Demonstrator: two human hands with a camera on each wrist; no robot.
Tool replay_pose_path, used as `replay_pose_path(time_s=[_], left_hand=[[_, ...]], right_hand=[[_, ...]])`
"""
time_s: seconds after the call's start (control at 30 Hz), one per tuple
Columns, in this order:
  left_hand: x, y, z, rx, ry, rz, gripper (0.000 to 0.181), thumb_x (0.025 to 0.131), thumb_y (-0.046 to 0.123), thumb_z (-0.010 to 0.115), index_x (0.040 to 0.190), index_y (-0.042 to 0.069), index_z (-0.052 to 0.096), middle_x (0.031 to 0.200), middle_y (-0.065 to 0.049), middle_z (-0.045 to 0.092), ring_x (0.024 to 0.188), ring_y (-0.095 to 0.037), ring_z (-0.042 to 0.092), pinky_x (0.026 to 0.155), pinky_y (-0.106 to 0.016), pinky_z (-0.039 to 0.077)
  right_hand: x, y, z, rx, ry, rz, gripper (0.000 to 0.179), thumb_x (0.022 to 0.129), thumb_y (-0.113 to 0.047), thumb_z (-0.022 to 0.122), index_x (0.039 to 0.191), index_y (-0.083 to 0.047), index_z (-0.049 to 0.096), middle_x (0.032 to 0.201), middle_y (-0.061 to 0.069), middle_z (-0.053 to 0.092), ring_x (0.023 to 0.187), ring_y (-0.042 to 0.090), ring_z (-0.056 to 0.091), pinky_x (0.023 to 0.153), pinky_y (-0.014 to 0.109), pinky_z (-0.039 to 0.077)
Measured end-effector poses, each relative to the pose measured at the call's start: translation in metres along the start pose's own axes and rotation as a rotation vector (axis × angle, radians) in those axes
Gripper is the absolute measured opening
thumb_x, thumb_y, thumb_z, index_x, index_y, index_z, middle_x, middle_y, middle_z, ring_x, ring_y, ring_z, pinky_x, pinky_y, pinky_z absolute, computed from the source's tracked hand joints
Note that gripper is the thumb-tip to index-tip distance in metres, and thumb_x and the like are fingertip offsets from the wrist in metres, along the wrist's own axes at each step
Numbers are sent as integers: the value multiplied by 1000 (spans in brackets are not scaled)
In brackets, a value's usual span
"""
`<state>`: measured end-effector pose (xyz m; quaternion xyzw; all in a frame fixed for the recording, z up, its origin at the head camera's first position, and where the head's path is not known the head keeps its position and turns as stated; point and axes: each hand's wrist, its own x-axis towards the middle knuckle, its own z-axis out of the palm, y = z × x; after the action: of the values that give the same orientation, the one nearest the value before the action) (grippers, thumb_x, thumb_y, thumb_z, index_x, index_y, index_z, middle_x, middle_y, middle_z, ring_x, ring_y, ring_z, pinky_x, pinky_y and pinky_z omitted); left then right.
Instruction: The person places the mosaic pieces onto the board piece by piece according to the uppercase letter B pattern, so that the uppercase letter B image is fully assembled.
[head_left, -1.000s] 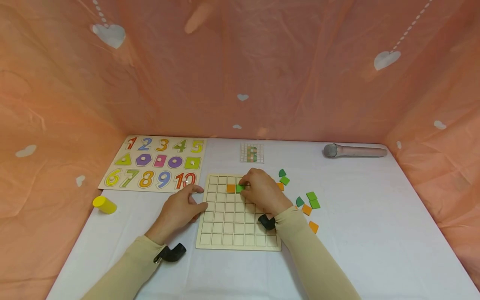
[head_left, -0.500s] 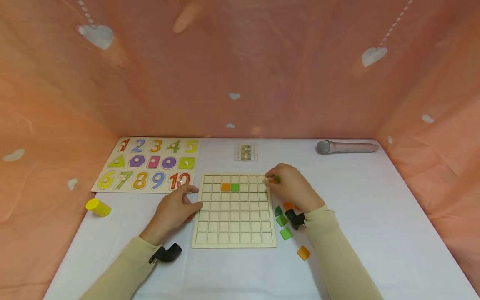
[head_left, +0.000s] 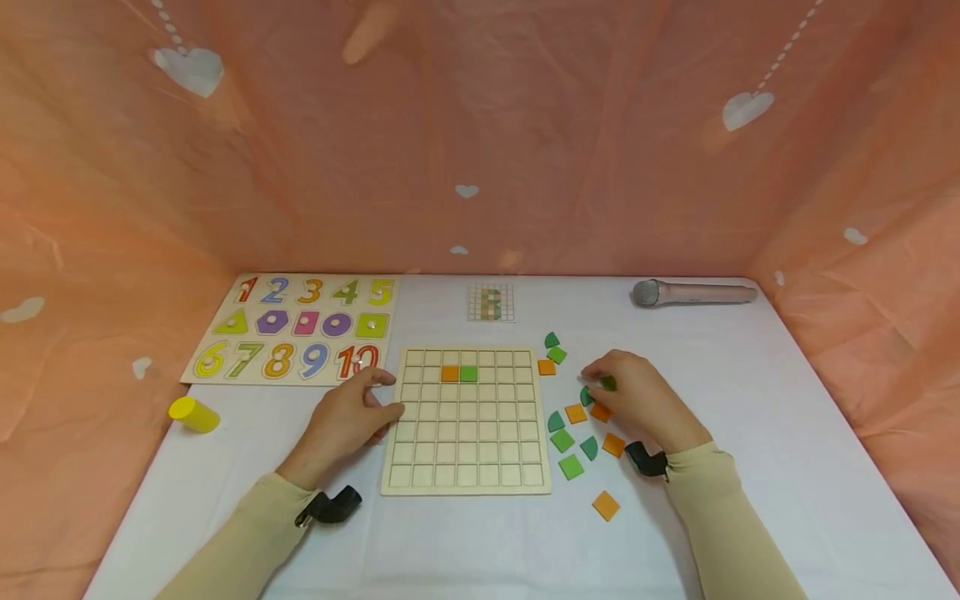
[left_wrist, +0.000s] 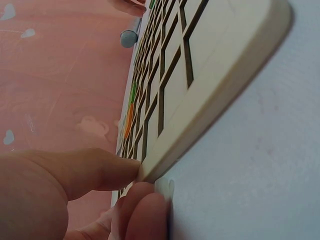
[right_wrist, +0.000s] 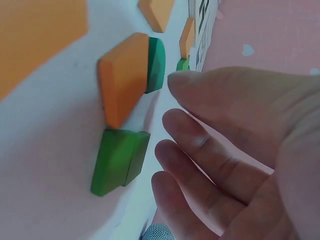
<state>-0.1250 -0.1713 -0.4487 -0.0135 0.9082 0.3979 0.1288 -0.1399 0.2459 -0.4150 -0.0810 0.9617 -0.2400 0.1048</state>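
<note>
A wooden grid board (head_left: 467,433) lies flat on the table, with an orange square tile (head_left: 450,373) and a green square tile (head_left: 468,373) side by side in its upper cells. At the board's left edge rests my left hand (head_left: 345,425), its thumb tip touching the rim and the other fingers loosely bent beside it. My right hand (head_left: 637,396) hovers over loose tiles right of the board, fingers apart and holding nothing. Close by its fingertips in the right wrist view are an orange tile (right_wrist: 125,80), a dark green quarter-round tile (right_wrist: 156,65) and green tiles (right_wrist: 117,162).
More tiles, such as a green square (head_left: 571,467) and an orange square (head_left: 606,506), are scattered right of the board. A small pattern card (head_left: 491,302) lies behind it. A number puzzle (head_left: 300,329) and yellow cylinder (head_left: 193,414) sit left; a microphone (head_left: 693,293) lies back right.
My right hand has left the green tile on the board and moved right over the loose tiles. My left hand keeps its place at the board's edge. The head view shifted slightly.
</note>
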Motion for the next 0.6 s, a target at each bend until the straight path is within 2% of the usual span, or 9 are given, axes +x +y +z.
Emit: replay_pose_path(time_s=[0.33, 0.6], left_hand=[[2, 0, 0, 6, 1, -14, 46, 96, 29, 79, 136, 14, 63, 73, -2, 66, 60, -17, 65, 64, -31, 47], [2, -1, 0, 1, -3, -8, 46, 96, 30, 80, 135, 14, 63, 73, -2, 67, 61, -17, 65, 65, -31, 47]], right_hand=[[-4, 1, 3, 5, -12, 17, 22, 101, -10, 70, 121, -15, 80, 121, 4, 74, 107, 26, 63, 98, 47, 57], [-3, 2, 6, -15, -10, -8, 21, 100, -11, 73, 119, -14, 80, 121, 6, 74, 109, 27, 64, 102, 53, 58]])
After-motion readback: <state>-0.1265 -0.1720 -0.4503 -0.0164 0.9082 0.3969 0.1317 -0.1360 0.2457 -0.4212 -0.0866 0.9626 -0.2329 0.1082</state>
